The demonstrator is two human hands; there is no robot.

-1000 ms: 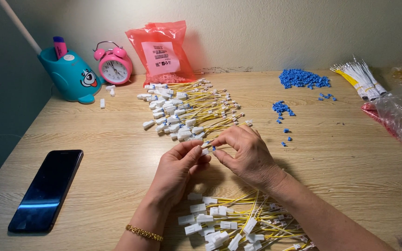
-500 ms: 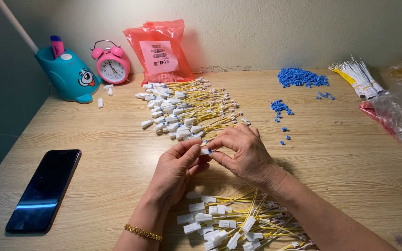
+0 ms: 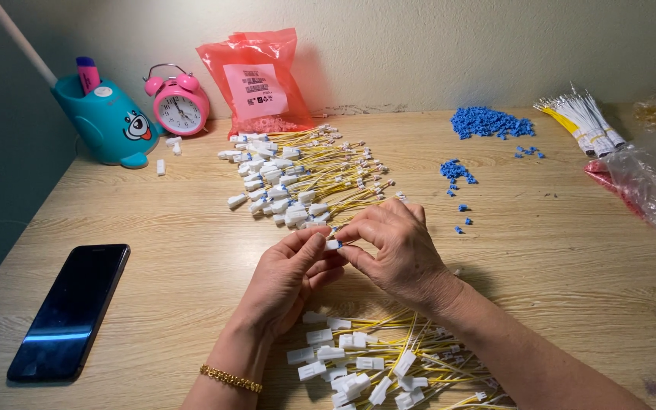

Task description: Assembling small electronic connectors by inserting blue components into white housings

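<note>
A small white plastic connector with a blue insert [image 3: 333, 244] sits pinched between the fingertips of both hands, above the middle of the pale wooden table [image 3: 556, 266]. The left hand [image 3: 286, 277] grips it narrowly between thumb and forefinger; the right hand [image 3: 392, 247] closes on it from the other side. Just below the hands lies one heap of yellow wires with white connectors [image 3: 377, 364]; a second, larger heap [image 3: 305, 178] lies beyond them. Two clusters of loose blue inserts [image 3: 491, 121] lie at right. One red plastic bag [image 3: 256, 80] holds small pieces, too small to identify. One teal holder [image 3: 104, 121] contains a pen. One pink alarm clock [image 3: 180, 106] and one black phone [image 3: 70, 311] stand well apart.
</note>
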